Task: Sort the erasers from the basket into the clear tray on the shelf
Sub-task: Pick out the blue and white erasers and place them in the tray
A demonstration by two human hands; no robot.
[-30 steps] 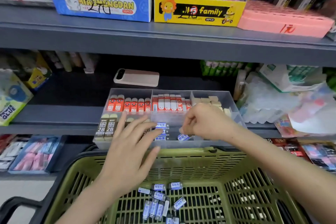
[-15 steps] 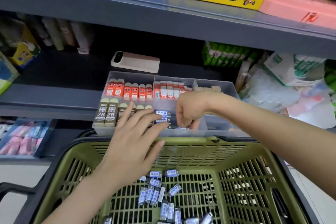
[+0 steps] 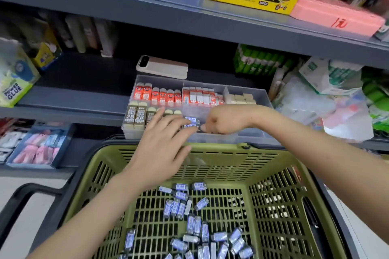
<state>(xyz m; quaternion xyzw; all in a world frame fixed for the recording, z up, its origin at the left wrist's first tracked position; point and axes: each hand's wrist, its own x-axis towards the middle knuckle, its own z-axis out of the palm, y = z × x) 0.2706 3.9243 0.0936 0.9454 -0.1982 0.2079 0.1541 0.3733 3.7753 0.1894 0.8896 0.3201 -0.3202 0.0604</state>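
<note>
the small block-shaped blue-and-white sleeved erasers [image 3: 193, 225] are lying loose on the floor of the olive-green slotted plastic basket [image 3: 210, 153]. a few are sitting stacked in the front middle compartment of the clear plastic divided tray [image 3: 250, 135] on the grey metal shelf [image 3: 73, 101]. my right hand [image 3: 224, 121] is curling, fingertips pinching one stacked eraser [image 3: 192, 126] by its end. my left hand [image 3: 164, 145] is reaching straight-fingered beside the stack; whether it is touching, i cannot tell. i'm judging each eraser light, firm and slightly rubbery, with a slick sleeve, so i'm gripping across the short sides.
</note>
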